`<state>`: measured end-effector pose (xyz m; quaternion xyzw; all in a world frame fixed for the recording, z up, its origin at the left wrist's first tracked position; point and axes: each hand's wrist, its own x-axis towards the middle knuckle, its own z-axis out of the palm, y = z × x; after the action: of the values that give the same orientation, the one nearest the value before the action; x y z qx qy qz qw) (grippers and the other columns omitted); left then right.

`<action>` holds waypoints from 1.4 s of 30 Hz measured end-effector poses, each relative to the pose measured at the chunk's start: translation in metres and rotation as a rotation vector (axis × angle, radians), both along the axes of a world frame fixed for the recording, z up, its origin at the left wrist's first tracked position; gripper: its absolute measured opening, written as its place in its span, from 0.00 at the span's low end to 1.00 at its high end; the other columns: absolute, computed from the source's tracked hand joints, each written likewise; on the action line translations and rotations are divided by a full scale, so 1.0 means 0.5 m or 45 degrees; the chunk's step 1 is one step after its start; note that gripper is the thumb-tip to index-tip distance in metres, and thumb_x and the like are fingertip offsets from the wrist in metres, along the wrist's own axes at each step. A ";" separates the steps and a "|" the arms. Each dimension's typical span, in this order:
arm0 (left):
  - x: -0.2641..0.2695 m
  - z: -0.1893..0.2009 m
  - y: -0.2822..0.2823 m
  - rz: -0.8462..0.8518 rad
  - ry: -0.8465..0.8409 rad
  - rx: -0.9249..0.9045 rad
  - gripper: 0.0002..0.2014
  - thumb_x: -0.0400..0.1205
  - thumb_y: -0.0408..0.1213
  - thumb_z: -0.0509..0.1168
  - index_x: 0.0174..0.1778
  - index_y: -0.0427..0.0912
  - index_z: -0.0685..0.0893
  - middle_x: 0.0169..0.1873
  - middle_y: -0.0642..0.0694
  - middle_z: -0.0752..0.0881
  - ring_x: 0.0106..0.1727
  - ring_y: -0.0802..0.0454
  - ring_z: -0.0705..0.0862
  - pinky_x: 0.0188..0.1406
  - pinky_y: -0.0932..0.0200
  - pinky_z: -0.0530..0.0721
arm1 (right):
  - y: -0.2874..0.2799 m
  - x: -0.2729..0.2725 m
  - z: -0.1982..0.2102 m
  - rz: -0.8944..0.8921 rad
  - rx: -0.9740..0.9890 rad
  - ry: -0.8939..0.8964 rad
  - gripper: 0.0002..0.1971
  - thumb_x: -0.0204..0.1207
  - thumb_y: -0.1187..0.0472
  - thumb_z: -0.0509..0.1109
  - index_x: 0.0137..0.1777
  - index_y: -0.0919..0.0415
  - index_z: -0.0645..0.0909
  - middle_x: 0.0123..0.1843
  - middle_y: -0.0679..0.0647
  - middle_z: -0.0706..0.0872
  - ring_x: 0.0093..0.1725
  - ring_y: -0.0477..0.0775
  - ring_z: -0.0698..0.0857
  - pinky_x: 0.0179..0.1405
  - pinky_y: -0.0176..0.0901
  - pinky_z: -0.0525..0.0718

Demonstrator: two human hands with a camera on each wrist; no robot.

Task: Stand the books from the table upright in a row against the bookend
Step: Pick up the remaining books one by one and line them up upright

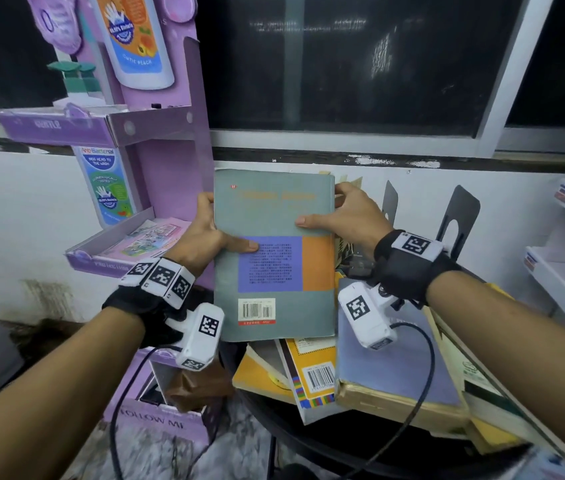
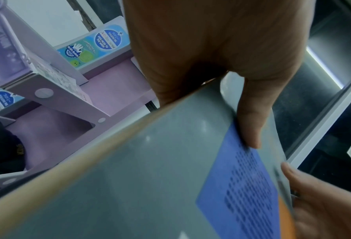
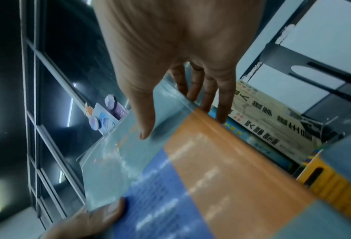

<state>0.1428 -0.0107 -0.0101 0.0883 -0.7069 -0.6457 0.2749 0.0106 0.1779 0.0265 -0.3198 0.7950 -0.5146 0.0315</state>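
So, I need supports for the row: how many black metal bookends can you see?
2. One bookend stands beyond the right hand; a second bookend, narrower in view, stands just left of it, behind the book pile. Others may be hidden.

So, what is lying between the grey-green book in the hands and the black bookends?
In the head view, the right hand lies between the grey-green book and the black bookends, with printed books beneath its fingers in the right wrist view.
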 end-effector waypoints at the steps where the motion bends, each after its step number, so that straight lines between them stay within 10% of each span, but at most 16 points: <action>1: 0.002 0.001 0.000 -0.008 0.017 -0.006 0.42 0.55 0.22 0.78 0.61 0.42 0.64 0.58 0.43 0.84 0.58 0.48 0.86 0.50 0.53 0.88 | -0.004 0.001 -0.001 0.015 -0.044 -0.065 0.40 0.56 0.50 0.87 0.67 0.56 0.72 0.57 0.46 0.83 0.56 0.48 0.84 0.54 0.45 0.85; 7: 0.014 0.005 0.006 -0.088 0.129 0.062 0.35 0.67 0.28 0.75 0.71 0.33 0.73 0.61 0.37 0.86 0.60 0.42 0.87 0.53 0.53 0.87 | -0.025 0.009 -0.010 0.291 -0.276 -0.349 0.45 0.52 0.60 0.89 0.68 0.58 0.69 0.60 0.54 0.87 0.58 0.52 0.88 0.58 0.54 0.87; 11: 0.023 -0.003 0.009 -0.062 0.207 0.171 0.30 0.69 0.29 0.73 0.68 0.29 0.76 0.59 0.34 0.87 0.56 0.39 0.88 0.47 0.52 0.87 | -0.009 0.019 0.005 0.446 -0.269 -0.390 0.31 0.64 0.67 0.83 0.67 0.60 0.76 0.60 0.56 0.88 0.57 0.54 0.88 0.46 0.47 0.89; 22: 0.028 -0.011 0.016 -0.111 0.339 0.299 0.30 0.67 0.26 0.70 0.67 0.24 0.75 0.50 0.38 0.90 0.47 0.43 0.90 0.44 0.52 0.88 | 0.026 0.035 0.051 0.579 -0.045 -0.137 0.27 0.61 0.58 0.83 0.61 0.58 0.80 0.58 0.58 0.88 0.57 0.61 0.88 0.51 0.76 0.84; 29: 0.018 -0.004 0.010 -0.117 0.361 0.286 0.27 0.64 0.33 0.77 0.60 0.31 0.82 0.48 0.39 0.91 0.47 0.42 0.90 0.45 0.50 0.88 | 0.037 0.046 0.062 0.571 -0.068 0.004 0.24 0.65 0.65 0.83 0.60 0.52 0.82 0.49 0.50 0.89 0.49 0.53 0.90 0.36 0.58 0.90; 33: 0.014 0.021 0.008 -0.114 0.352 0.239 0.32 0.56 0.43 0.84 0.54 0.36 0.85 0.47 0.41 0.91 0.46 0.44 0.90 0.45 0.51 0.88 | 0.035 0.050 0.070 0.519 -0.126 0.103 0.24 0.63 0.63 0.84 0.58 0.50 0.82 0.52 0.56 0.89 0.50 0.57 0.89 0.38 0.69 0.88; 38: 0.002 0.076 0.005 -0.047 0.341 0.117 0.21 0.68 0.30 0.71 0.58 0.30 0.83 0.46 0.41 0.91 0.45 0.44 0.90 0.45 0.52 0.87 | 0.041 0.050 0.098 0.483 -0.257 0.115 0.23 0.63 0.68 0.83 0.56 0.53 0.82 0.44 0.46 0.88 0.41 0.40 0.87 0.31 0.34 0.83; 42: -0.018 0.125 0.014 -0.006 0.367 -0.038 0.29 0.68 0.32 0.75 0.65 0.28 0.79 0.55 0.36 0.88 0.50 0.46 0.89 0.47 0.57 0.86 | 0.053 0.047 0.122 0.408 -0.319 0.206 0.23 0.60 0.65 0.85 0.55 0.53 0.84 0.45 0.45 0.88 0.42 0.41 0.86 0.32 0.30 0.80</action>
<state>0.1340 -0.0039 0.0525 -0.0113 -0.6698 -0.6417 0.3734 0.0343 0.2042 0.0876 -0.4837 0.6638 -0.5704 0.0087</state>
